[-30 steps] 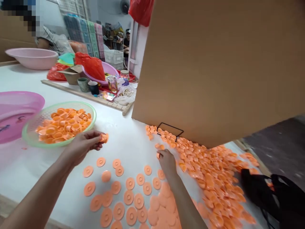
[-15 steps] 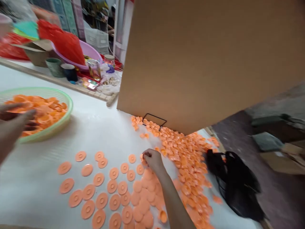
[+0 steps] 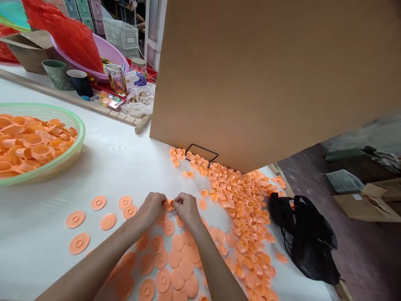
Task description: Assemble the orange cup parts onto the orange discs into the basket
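Currently, at your fingertips: one left hand (image 3: pixel 152 210), fingers narrowed to a pinch on a small orange piece (image 3: pixel 168 205); one right hand (image 3: pixel 187 210), likewise pinched, meeting that piece from the other side. Whether one part or two sits there cannot be told. Location: ahead of you, at the far side of the discs; contact with the white table (image 3: pixel 125 179) is hidden. Handling, by judgement: grip lightly, since a thin wall may flex; hold both pinches level and square; meet evenly from both sides; carry your forearms high, as the pieces beneath could slide. Surroundings: flat discs (image 3: pixel 78 243), most ring-marked, spread leftward; overlapping discs (image 3: pixel 184 269), between your forearms; a heap of small orange cups (image 3: pixel 241 200), on your right, running below the cardboard sheet (image 3: pixel 266 83); one black wire frame (image 3: pixel 202 148), by the heap's far end; one green basket (image 3: pixel 82 138), far left, holding orange cup-shaped pieces (image 3: pixel 40 151); one black bag (image 3: pixel 313 242), beyond the heap.
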`<state>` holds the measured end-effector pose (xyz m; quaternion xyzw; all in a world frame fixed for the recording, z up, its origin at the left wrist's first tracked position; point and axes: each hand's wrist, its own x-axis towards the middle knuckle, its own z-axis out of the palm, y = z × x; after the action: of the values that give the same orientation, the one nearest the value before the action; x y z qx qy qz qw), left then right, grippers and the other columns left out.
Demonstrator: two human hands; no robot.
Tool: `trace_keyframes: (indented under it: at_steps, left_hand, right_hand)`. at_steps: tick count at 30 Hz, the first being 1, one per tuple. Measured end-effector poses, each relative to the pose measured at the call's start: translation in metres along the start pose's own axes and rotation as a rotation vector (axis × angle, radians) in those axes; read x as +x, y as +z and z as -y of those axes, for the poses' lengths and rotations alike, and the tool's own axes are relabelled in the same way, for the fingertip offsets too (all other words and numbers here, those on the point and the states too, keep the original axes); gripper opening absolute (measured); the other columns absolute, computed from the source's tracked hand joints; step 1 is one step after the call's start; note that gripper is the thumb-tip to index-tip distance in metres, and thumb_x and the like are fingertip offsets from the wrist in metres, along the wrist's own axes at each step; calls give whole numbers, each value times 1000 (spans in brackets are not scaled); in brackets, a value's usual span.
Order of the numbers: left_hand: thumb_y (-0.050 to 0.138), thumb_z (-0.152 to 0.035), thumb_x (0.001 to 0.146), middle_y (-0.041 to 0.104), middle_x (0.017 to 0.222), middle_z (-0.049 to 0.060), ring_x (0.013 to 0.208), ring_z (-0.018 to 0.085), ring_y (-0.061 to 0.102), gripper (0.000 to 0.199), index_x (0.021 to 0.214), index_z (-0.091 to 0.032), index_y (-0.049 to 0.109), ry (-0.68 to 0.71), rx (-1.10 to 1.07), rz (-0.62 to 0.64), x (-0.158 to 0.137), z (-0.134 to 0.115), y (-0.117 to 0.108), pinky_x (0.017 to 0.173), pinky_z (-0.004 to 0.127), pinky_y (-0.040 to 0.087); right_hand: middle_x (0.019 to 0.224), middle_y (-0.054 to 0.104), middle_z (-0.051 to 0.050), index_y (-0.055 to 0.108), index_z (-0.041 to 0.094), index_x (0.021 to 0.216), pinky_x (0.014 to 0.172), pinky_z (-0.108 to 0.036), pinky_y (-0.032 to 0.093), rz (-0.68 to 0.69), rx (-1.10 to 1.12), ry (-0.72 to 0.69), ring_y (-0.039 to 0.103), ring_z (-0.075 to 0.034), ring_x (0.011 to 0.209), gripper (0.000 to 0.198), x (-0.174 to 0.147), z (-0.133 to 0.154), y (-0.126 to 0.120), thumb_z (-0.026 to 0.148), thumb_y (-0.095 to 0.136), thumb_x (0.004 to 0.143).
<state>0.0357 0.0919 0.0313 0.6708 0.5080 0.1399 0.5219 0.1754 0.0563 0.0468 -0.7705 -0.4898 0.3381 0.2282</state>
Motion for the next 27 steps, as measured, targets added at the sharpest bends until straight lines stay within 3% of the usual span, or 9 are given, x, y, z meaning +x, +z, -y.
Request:
trace_keyframes:
  at_steps: [3,5,7,11,17,21,24,27]
  left_hand:
    - [47,-12,68,62,53,-1,54,13,59,18,57,-18,61,11,-15,133,1,6,-12,54,21,42]
    - [47,-14,71,64,55,-2,53,13,62,19,73,-18,66,2,-56,176,1,3,-18,53,21,45]
    - [51,-18,73,65,59,-2,50,13,62,21,88,-17,65,-48,-100,144,2,-4,-18,51,22,47]
    - [54,-14,71,58,52,-3,39,12,57,5,70,-17,58,-145,-120,59,4,-15,-6,40,20,41]
    - [50,-11,73,54,49,-4,41,12,58,11,64,-18,50,-147,-125,32,6,-10,8,40,19,39]
    - [53,-10,71,55,47,-4,37,12,56,8,66,-16,56,-129,-132,2,5,-16,6,39,19,40]
    - [53,-10,70,57,50,-4,38,10,55,11,72,-14,63,-116,-146,-127,0,-19,-25,41,18,41]
    - [51,-17,75,60,58,-3,46,9,57,18,85,-14,66,-92,-179,-415,-21,-13,-100,46,18,45]
  right_hand:
    - [54,60,2,63,18,58,52,-20,36,-29,-92,-62,54,-11,54,17,1,2,2,5,53,64]
    - [54,60,2,63,18,58,52,-20,35,-31,-121,-80,53,-11,55,18,1,4,2,5,53,64]
    - [54,60,2,63,18,59,51,-19,35,-8,-110,-82,53,-11,54,18,1,5,0,5,53,65]
    - [54,59,2,62,19,59,51,-20,35,2,-104,-94,52,-11,54,18,-1,4,1,6,52,67]
    - [60,63,1,64,19,63,54,-19,38,-94,-110,-116,55,-11,58,20,-9,-4,14,8,49,72]
    - [54,62,1,66,18,60,51,-20,40,7,-53,-58,56,-12,51,13,11,-4,-10,14,59,70]
    - [63,66,-2,69,16,71,53,-22,43,-135,-24,-21,59,-13,56,13,50,0,-44,21,57,75]
    - [79,68,-5,69,16,82,57,-22,45,-305,9,-5,62,-14,66,15,89,1,-64,20,60,71]
